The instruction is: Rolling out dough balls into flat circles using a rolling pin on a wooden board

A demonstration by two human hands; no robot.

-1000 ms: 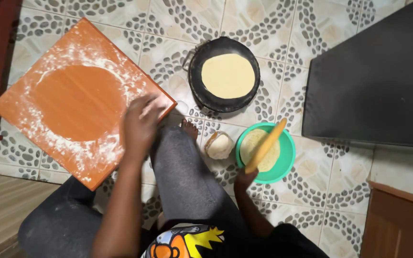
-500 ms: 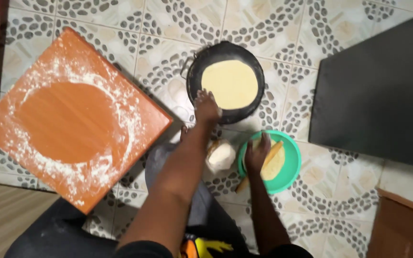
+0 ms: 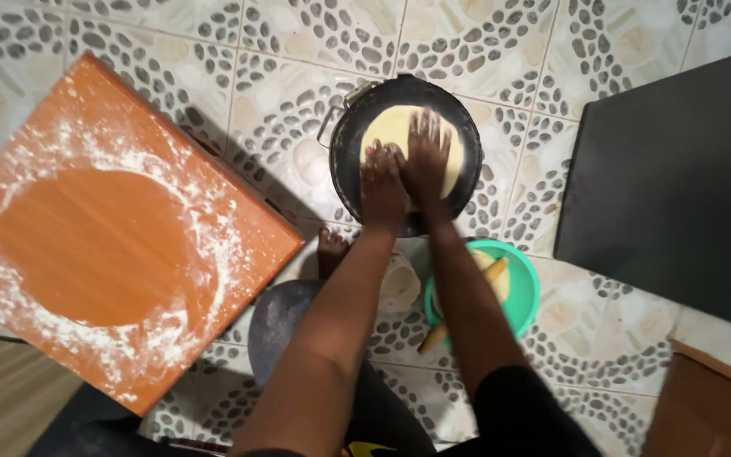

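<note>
Now flat fingers [image 3: 423,135] on flatbread [image 3: 391,127]

Matt black metal pan [image 3: 357,169]; floury wooden board [image 3: 112,245]; glossy plastic bowl [image 3: 522,288].

I see the scene evenly and moderately lit from overhead, with warm indoor light. The black pan [image 3: 406,152] sits sharpest, near the middle; its rim carries only a faint sheen, no hard glare. Left of the pan, the floured orange board [image 3: 112,233] throws a dark, soft-edged shadow onto the tiled floor [image 3: 281,76]. Both hands [image 3: 408,165] over the pan look slightly smeared. Right of the pan, a dark slab [image 3: 678,178] swallows detail. Far below the pan, corners dim and lines bow a little.
</note>
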